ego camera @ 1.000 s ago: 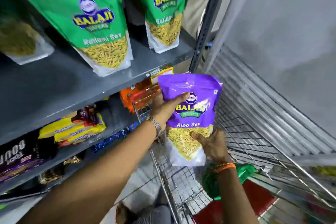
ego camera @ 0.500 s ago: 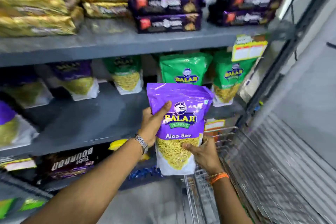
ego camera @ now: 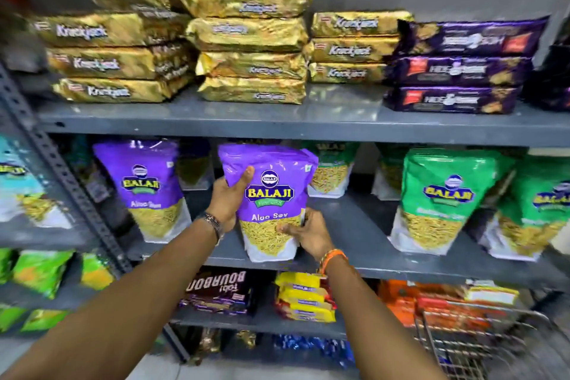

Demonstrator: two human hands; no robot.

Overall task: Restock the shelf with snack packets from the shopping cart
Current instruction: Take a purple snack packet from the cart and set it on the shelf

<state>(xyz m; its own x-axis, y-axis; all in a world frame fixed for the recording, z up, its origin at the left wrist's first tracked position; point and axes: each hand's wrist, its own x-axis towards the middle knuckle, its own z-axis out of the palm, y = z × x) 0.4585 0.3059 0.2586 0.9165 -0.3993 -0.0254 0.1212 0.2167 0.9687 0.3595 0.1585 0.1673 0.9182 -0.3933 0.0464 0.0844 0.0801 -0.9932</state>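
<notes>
My left hand (ego camera: 229,197) grips upper left edge of purple packet (ego camera: 271,203), thumb across front; right hand (ego camera: 308,233) closed on lower right corner. Packet upright at frame centre, base just over middle shelf (ego camera: 354,234). Bare gap lies straight behind, between shelved purple pack (ego camera: 148,191) left and green pack (ego camera: 444,200) right. Cart (ego camera: 481,345) lower right.

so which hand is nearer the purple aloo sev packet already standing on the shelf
Left. The left hand grips the held packet on its left edge, the side facing the standing purple packet. The right hand holds the lower right corner, farther away.
</notes>
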